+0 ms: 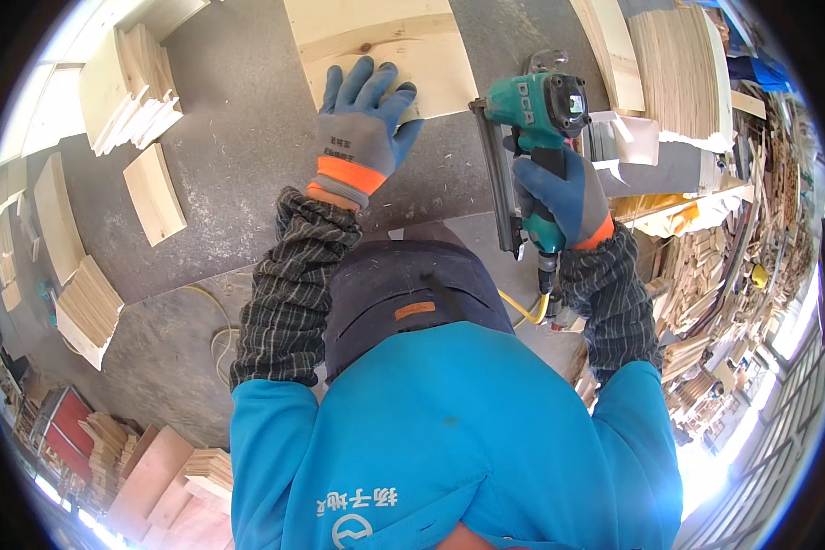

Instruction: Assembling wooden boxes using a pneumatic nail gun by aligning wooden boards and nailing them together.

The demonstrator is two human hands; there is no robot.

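Note:
My left hand point(365, 128), in a grey and blue work glove with an orange cuff, lies with fingers spread on the near part of a pale wooden panel point(385, 46). The panel rests flat on a dark worktable point(229, 119); its far end runs out of the picture. To the right, my right hand point(568, 192), gloved the same way, is wrapped round the black grip of a teal and black air nailer point(530, 110). The nailer is beside the panel's right edge, its long magazine toward the panel. A yellow air hose point(527, 312) joins the bottom of its grip.
A small loose board point(154, 194) lies left on the table, near stacked boards point(133, 87). More board stacks point(674, 73) stand at the right, beside grey staple strips point(605, 142). Wood offcuts point(706, 275) pile up further right. Hose loops point(218, 344) lie on the floor at left.

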